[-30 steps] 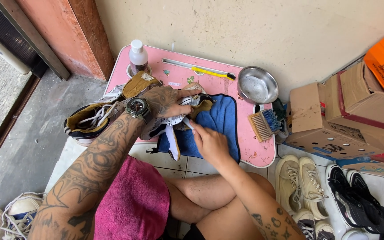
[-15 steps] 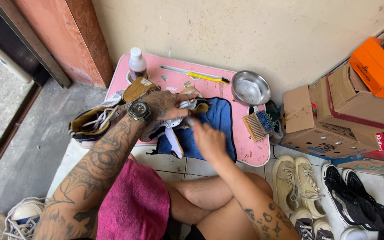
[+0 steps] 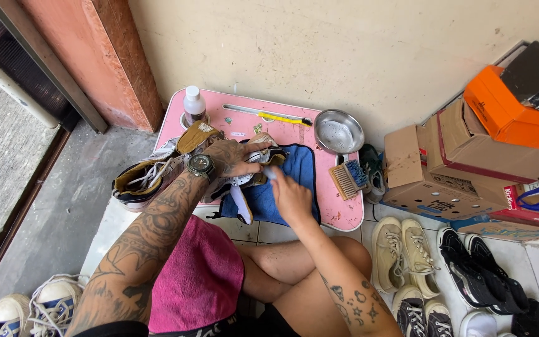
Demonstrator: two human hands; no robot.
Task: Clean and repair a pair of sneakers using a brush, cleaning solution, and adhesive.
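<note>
Left hand [image 3: 232, 157] lay on one tan high-top shoe [image 3: 157, 171], fingers curled around its upper, holding it at left edge of pink table [image 3: 344, 215]. Right hand [image 3: 291, 196] gripped one small brush [image 3: 268, 173], fingers pressed together on handle, bristle end touching shoe. One blue cloth [image 3: 294, 171] spread under both. On table also: one white bottle [image 3: 193, 103], one steel bowl [image 3: 338, 132], one yellow toothbrush [image 3: 276, 115], one wooden brush [image 3: 347, 179]. Right side: three cardboard boxes [image 3: 444, 168], one orange box [image 3: 513, 115]. One pink towel [image 3: 198, 274] on knee.
</note>
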